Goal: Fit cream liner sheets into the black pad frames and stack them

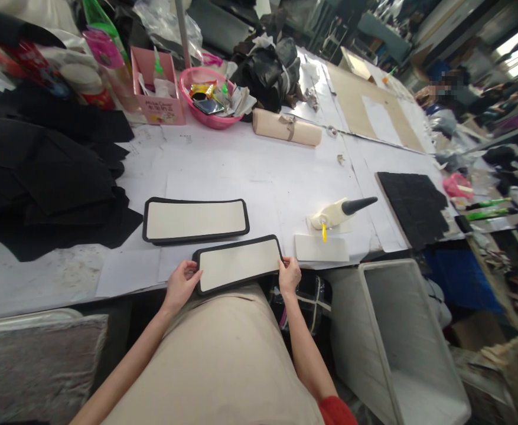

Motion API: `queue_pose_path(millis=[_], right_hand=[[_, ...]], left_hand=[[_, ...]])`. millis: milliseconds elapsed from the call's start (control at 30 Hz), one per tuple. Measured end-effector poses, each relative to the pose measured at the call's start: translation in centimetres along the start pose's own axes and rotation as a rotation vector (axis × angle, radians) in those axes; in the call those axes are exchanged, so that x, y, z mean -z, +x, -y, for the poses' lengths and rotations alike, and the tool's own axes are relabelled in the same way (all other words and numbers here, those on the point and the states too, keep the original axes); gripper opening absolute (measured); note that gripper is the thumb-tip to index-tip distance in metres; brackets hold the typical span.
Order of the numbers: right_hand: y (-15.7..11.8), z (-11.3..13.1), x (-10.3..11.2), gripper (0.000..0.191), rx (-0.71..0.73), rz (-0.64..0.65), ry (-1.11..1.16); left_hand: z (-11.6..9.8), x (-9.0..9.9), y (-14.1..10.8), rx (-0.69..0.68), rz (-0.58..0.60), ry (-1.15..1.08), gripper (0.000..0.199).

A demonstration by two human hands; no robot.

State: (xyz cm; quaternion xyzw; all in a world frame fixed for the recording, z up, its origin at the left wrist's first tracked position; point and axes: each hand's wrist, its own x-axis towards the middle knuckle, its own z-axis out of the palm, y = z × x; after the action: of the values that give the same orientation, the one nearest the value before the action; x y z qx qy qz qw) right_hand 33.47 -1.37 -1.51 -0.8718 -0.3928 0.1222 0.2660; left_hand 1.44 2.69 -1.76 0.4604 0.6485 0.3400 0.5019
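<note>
Between my hands is a black-edged panel with a cream board on its face, lying at the table's front edge against my lap. My left hand pinches its left end. At the right end, the fingers of my right hand close on the corner. Just behind it lies a similar black-edged panel, with more black material showing beneath. To the right, a cream bottle with a dark tapered end and a yellow tip lies on its side by a pale board strip.
Black cut pieces are heaped at the left. A pink basket, a pink box and a beige roll stand farther back. A black sheet stack lies right, above a grey bin beside the table.
</note>
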Motion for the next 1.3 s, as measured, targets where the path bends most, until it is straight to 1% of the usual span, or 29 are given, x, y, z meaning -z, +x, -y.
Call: queue_pose_path(millis=[133,200,300,400,467,533,600,700,767,833,933,1033,1100,1200,1267,1300], right_hand=[[0.1,0.2,0.0,0.014,0.005,-0.039,-0.019],[0.2,0.4,0.4,0.013,-0.041,-0.027,0.037],[0.4,0.6,1.3,0.016,-0.139,0.053,0.265],[0.8,1.4,2.2,0.025,-0.19,0.082,0.546],[1.4,2.7,2.4,0.03,-0.208,0.093,0.694],[2.2,4.6,2.0,0.032,-0.208,0.136,0.805],[3.1,7.0,1.0,0.032,-0.179,0.19,0.879],[4.6,10.6,-1.5,0.029,-0.099,0.242,0.939],[5.5,12.6,-3.3,0.026,-0.061,0.257,0.938],[6.1,14.1,-5.0,0.023,-0.038,0.267,0.867],[6.5,15.2,-6.8,0.016,0.005,0.277,0.606],[6.5,15.2,-7.6,0.012,0.068,0.272,0.362],[6.5,14.9,-7.8,0.013,0.108,0.268,0.282],[6.6,14.3,-7.9,0.021,0.127,0.248,0.236],[7.0,14.1,-8.0,0.033,0.087,0.257,0.248],[7.3,14.0,-8.1,0.04,0.054,0.282,0.267]], left_hand=[[-0.1,-0.2,0.1,0.027,0.031,-0.072,0.046],[-0.6,-0.3,-0.1,0.048,0.05,-0.121,0.049],[-2.0,0.2,-0.4,0.061,0.069,-0.167,0.051],[-3.9,1.7,-0.3,0.056,0.072,-0.217,0.051],[-5.1,3.2,0.3,0.034,0.035,-0.24,0.05],[-6.1,4.9,1.3,0.002,-0.032,-0.245,0.05],[-7.0,6.5,2.8,-0.028,-0.102,-0.241,0.05],[-7.7,8.7,5.5,-0.09,-0.192,-0.219,0.049],[-7.7,9.7,7.4,-0.134,-0.25,-0.182,0.047],[-7.4,10.4,9.4,-0.164,-0.292,-0.114,0.044],[-6.7,10.8,11.7,-0.18,-0.348,0.119,0.036],[-6.2,10.7,12.8,-0.17,-0.418,0.388,0.03],[-5.9,10.6,12.8,-0.177,-0.445,0.484,0.031],[-5.4,10.6,12.7,-0.186,-0.471,0.551,0.037],[-5.1,10.7,13.0,-0.159,-0.46,0.535,0.044],[-5.0,10.7,13.2,-0.131,-0.435,0.511,0.048]])
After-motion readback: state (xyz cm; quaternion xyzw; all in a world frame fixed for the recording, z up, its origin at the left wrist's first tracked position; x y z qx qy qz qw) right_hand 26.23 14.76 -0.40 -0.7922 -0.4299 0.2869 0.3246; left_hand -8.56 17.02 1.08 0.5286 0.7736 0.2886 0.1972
